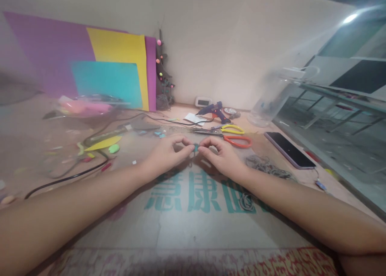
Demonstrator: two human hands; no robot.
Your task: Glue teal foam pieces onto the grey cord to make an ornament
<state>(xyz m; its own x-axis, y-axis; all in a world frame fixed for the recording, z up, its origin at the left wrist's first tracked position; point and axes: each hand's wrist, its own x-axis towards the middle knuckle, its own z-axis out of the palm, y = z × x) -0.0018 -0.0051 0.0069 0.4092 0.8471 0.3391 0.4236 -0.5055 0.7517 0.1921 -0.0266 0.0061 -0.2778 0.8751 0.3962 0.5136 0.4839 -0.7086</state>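
Note:
Between my two hands is a small teal piece [196, 147], perhaps foam or paper, with a thin grey cord [191, 160] hanging below it. My left hand [172, 151] pinches its left side between thumb and forefinger. From the other side, my right hand [220, 152] holds it in a matching pinch. The fingertips nearly meet and hide most of the piece. Just beyond my right hand lie orange-handled scissors [238, 141] and a yellow-handled pair [233, 129]. A tangle of grey cord [268, 165] rests by my right forearm.
A dark blue glue gun [214, 110] sits at the back near a small white digital display [203, 102]. On the right lies a phone [289, 150]. Purple, yellow and teal sheets [117, 46] lean on the wall. A black cable [75, 174] crosses the left side among coloured scraps.

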